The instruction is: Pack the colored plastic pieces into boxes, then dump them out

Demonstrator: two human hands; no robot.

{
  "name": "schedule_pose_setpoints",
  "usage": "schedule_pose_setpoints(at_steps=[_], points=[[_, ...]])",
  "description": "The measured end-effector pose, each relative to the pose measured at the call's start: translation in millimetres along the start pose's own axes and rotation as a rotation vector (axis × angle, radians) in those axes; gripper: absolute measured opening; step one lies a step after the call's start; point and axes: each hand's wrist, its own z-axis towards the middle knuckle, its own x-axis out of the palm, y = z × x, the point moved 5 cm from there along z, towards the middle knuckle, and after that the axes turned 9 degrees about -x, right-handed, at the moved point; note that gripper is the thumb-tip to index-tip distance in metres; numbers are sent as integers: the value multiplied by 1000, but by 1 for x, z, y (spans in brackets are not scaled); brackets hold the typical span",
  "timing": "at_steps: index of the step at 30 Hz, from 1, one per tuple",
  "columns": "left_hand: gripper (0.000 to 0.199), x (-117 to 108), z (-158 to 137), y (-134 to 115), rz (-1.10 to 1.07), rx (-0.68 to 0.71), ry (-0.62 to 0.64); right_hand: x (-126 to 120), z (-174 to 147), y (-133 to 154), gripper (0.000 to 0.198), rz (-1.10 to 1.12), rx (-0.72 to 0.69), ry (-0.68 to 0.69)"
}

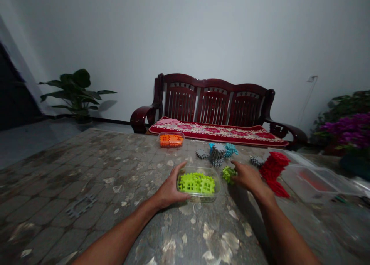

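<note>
My left hand (pixel 172 188) grips the left side of a clear plastic container (pixel 217 188), thumb at the near edge and fingers behind. Inside it lie lime-green interlocking building pieces (pixel 196 183). Just right of the container, my right hand (pixel 245 175) is at a small cluster of green pieces (pixel 228 174) on the table, its fingers closed at the cluster's right side. Behind these stand a stack of grey toothed pieces (pixel 217 155) and some blue pieces (pixel 231 150).
A container of orange pieces (pixel 171 140) stands at the far edge. Red pieces (pixel 274 172) are piled right, beside a clear plastic bin (pixel 315 184). A grey frame piece (pixel 81 206) lies left on the patterned tablecloth (pixel 138 234). Beyond is a wooden bench (pixel 214 99).
</note>
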Motion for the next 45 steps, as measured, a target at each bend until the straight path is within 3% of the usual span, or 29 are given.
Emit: schedule_pose_setpoints(at_steps=[7,14,18,24,31,36,45], points=[[110,0,-1,-2,11,13,-7,-25,-15,47,68,430,-324,-271],[110,1,0,-2,2,49,-1,-11,-28,107,68,459,-544,-251],[110,0,0,-1,0,48,-11,-4,-28,116,62,539,-624,-219],[114,1,1,2,-19,17,10,-17,-10,60,48,451,-397,-340],[111,0,0,0,18,16,-8,7,6,-17,68,190,-26,-25],[110,0,0,-1,20,20,-2,16,4,-17,74,130,6,54],[111,0,1,-1,19,17,-4,17,2,-5,66,13,18,27]])
